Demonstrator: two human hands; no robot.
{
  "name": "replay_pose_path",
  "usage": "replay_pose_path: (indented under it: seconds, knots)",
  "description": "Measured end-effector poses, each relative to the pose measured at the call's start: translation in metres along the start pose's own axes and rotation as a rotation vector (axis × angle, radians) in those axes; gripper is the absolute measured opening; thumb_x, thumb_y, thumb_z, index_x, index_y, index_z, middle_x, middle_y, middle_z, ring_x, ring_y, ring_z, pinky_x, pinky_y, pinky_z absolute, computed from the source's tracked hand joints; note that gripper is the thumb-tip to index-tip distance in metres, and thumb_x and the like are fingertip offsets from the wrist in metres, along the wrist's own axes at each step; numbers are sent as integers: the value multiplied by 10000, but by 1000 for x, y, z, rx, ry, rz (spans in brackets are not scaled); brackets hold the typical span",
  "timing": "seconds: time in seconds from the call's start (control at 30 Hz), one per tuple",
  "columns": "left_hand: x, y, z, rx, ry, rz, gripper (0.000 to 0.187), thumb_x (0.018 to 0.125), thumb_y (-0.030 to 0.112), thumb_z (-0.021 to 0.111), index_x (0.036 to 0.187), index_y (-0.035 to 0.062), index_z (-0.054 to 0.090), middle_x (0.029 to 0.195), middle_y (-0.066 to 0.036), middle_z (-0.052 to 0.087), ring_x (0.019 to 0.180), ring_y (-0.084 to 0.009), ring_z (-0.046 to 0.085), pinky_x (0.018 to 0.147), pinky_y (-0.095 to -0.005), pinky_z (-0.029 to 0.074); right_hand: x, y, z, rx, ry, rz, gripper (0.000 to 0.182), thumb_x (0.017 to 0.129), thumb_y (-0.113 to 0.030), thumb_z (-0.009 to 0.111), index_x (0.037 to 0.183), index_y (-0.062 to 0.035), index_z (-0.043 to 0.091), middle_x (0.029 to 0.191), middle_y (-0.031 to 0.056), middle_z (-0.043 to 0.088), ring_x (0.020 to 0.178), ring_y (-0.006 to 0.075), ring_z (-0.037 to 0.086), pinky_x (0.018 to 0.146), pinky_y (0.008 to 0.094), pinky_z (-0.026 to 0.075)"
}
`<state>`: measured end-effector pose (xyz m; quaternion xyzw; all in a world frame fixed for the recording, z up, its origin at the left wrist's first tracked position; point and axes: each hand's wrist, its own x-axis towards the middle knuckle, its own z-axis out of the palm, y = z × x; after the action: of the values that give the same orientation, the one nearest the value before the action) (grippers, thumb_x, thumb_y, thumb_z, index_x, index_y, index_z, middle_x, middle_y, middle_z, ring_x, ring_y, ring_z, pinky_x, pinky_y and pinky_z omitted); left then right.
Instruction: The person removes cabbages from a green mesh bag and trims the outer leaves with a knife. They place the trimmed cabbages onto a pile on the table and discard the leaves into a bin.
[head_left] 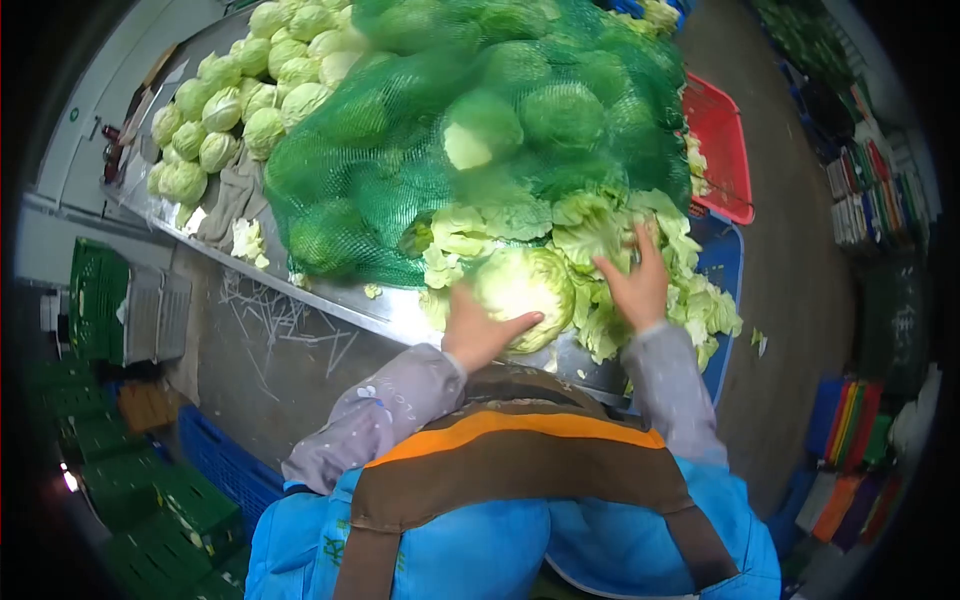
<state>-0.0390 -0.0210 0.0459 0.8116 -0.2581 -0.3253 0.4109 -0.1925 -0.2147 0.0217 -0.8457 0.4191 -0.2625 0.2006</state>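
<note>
A pale green cabbage point(525, 297) rests at the near edge of the metal table, close to my body. My left hand point(482, 328) is against its left side, thumb laid across the front and fingers partly hidden behind it. To the right, my right hand point(638, 285) reaches into a heap of loose cabbage leaves point(592, 230), touching them with thumb and fingers spread apart. More torn leaves point(705, 310) hang at the table's right edge. Just beyond the cabbage lies a large green mesh sack point(350, 180) filled with cabbages.
Trimmed cabbages point(265, 85) are piled at the back left of the metal table point(335, 305), near a grey cloth point(237, 195). A red crate point(722, 150) and a blue bin point(722, 260) stand along the right side. Green crates point(120, 490) are stacked at lower left.
</note>
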Motion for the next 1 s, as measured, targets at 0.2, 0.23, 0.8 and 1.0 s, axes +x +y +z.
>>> replay_pose_path:
  seconds: [0.2,0.23,0.8,1.0]
  knots:
    - [46,44,6,215,-237,137,1138,551,453,842,1365,-65,239,1318,-279,388,1192,-376,449,1009,-390,383,-32,-18,-1,413,-445,183,682,774,-344,729,1336,-78,449,960,172,660,584,147,547,628,318,469]
    - [49,45,11,280,-229,104,1202,521,467,847,1383,-67,201,1315,-280,387,1197,-392,441,1012,-397,381,-33,-11,-3,409,-440,185,682,774,-344,729,1336,-78,449,960,172,660,584,147,547,628,318,469]
    - [41,34,43,250,-17,98,1153,521,427,856,1360,-65,237,1223,-273,423,1148,-398,443,970,-429,391,-39,-30,-2,324,-339,418,581,928,-435,472,1276,29,471,882,261,624,805,343,622,705,408,478]
    - [28,35,42,301,-74,264,1165,526,423,861,1380,-23,206,1248,-268,379,1153,-412,409,987,-437,368,-3,-29,-24,97,-163,-109,557,729,-179,652,1246,-43,497,687,195,606,633,341,608,656,431,494]
